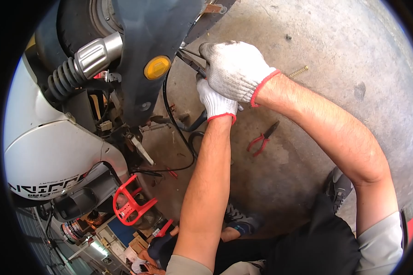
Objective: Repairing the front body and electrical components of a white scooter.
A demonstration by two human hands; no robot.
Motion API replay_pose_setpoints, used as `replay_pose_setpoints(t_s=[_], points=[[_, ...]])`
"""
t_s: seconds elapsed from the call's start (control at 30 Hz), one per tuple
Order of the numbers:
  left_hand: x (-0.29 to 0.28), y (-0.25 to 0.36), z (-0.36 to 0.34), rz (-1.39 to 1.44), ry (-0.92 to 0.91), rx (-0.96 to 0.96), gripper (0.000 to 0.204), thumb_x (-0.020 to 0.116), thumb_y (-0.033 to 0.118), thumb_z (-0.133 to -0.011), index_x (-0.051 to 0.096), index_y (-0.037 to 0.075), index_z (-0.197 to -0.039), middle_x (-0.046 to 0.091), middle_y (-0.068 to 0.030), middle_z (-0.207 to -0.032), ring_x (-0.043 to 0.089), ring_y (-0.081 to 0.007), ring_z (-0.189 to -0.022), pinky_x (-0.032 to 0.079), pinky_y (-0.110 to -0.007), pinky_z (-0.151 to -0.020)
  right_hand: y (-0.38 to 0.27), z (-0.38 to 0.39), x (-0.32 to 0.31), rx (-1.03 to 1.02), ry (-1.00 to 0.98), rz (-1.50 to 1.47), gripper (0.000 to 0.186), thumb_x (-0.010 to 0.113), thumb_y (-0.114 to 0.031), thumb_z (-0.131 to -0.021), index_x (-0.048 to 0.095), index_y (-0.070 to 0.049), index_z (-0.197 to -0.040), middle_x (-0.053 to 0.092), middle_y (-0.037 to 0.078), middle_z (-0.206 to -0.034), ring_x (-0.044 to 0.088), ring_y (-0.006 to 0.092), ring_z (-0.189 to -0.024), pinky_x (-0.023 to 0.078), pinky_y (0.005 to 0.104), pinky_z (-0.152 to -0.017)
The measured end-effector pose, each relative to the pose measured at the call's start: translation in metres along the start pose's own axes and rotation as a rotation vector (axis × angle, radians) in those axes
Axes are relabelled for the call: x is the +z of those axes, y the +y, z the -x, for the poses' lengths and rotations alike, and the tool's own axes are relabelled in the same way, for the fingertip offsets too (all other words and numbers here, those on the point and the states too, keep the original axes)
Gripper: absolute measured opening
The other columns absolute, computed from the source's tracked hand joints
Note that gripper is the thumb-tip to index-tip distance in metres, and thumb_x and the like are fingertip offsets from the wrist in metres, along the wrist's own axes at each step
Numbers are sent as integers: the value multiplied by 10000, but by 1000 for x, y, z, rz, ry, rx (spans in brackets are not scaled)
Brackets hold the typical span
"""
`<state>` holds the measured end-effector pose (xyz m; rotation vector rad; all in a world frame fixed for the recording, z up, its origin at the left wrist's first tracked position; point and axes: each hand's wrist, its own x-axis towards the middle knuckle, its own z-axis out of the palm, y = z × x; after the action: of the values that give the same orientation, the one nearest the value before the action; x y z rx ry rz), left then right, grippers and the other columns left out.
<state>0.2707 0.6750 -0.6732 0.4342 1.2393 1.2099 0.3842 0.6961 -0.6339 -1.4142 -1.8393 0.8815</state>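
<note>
I see bright, even daylight on the concrete floor [335, 41]; soft shadows lower centre; fisheye bending and black vignette at the edges.

**Around the scooter on the concrete floor**

Red-handled pliers [262, 137] lay on the grey concrete floor [344, 41], a brass-coloured screw [298, 71] well apart from them. A yellow reflector [157, 67] sat on the dark fender, near a shock absorber [80, 66]. A red plastic bracket [129, 201] lay lower left.

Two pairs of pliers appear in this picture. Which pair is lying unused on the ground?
The red-handled pliers lie alone on the concrete floor, touched by no hand. The other pliers are gripped in the gloved right hand at the scooter.
</note>
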Motion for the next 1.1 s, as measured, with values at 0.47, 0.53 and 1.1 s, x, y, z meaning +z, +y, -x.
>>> replay_pose_setpoints(t_s=[0.47, 0.53, 1.1], points=[[7, -4, 4, 167, 60, -36, 502, 334, 398, -977, 546, 43, -1261, 568, -156, -1288, 526, -300, -1205, 399, -403, -1024, -1, 4, -7, 56, -59, -31, 198, 553, -188, -855, 617, -18, -933, 680, 228, -834, 679, 405, -815, 545, 465, -740], [-11, -9, -3, 61, 6, -37, 411, 357, 359, -970, 590, 66, -1141, 610, -147, -1208, 553, -277, -1157, 419, -391, -974, 0, 9, -4, 57, -61, 23, 224, 563, -183, -869, 584, -14, -1014, 677, 231, -843, 676, 404, -799, 542, 465, -735], [-70, -78, 218, -1525, -243, -140, 670, 636, 270, -855, 355, 60, -1426, 468, -256, -1268, 587, -436, -1016, 505, -501, -863, 85, 226, 96, 852, -229, -795, 331, 667, -226, -880, 589, 7, -1103, 668, 74, -853, 599, 152, -790, 498, 330, -706]])
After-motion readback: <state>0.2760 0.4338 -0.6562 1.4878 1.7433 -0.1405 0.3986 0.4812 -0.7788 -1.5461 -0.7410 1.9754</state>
